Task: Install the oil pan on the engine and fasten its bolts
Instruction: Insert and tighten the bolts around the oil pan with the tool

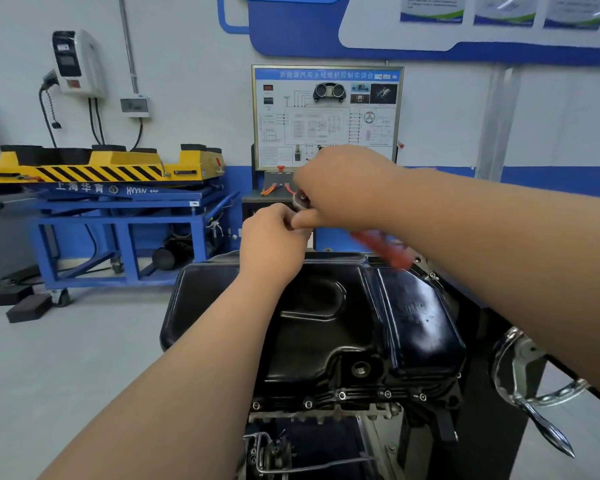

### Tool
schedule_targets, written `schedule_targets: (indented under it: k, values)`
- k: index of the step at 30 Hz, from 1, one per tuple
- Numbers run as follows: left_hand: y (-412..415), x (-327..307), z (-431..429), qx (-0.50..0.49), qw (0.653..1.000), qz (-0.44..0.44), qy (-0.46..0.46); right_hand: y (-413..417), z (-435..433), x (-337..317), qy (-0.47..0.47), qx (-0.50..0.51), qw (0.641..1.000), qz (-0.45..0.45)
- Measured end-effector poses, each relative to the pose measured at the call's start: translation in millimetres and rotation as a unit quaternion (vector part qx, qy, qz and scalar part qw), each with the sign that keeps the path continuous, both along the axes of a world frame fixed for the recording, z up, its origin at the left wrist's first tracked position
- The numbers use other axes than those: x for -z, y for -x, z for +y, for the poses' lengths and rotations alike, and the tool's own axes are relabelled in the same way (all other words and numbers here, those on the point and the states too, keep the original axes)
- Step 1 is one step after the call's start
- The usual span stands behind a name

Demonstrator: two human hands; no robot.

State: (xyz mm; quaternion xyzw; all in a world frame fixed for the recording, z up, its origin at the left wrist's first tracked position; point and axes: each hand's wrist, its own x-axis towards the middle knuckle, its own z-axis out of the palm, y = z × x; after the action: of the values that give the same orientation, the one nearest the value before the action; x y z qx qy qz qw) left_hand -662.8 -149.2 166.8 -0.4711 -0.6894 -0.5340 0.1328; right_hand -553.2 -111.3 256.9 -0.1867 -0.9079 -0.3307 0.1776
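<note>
The black oil pan [329, 317] sits on top of the engine, with several bolts [342, 395] along its near flange. Above the pan's far edge both hands meet. My right hand [340, 188] grips the metal head of a ratchet wrench [301, 199], whose red handle [381, 249] runs blurred down to the right under my forearm. My left hand [274, 237] is curled round something at the ratchet's underside, just below the head. What its fingers pinch is hidden.
A chrome hand wheel [534, 375] of the engine stand juts out at the right. A blue lift cart with a yellow striped platform [108, 168] stands left. A training board [326, 116] is against the wall behind the engine.
</note>
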Motion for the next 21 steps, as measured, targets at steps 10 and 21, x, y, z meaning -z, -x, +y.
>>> schedule_targets:
  k: [10, 21]
  values:
    - [1, 1, 7, -0.004, 1.0, -0.019, -0.01, -1, -5, -4, -0.033, 0.012, 0.999, 0.033]
    - [-2, 1, 2, -0.006, 0.999, -0.034, -0.02, 4, -13, -7, -0.005, 0.022, 0.998, 0.056]
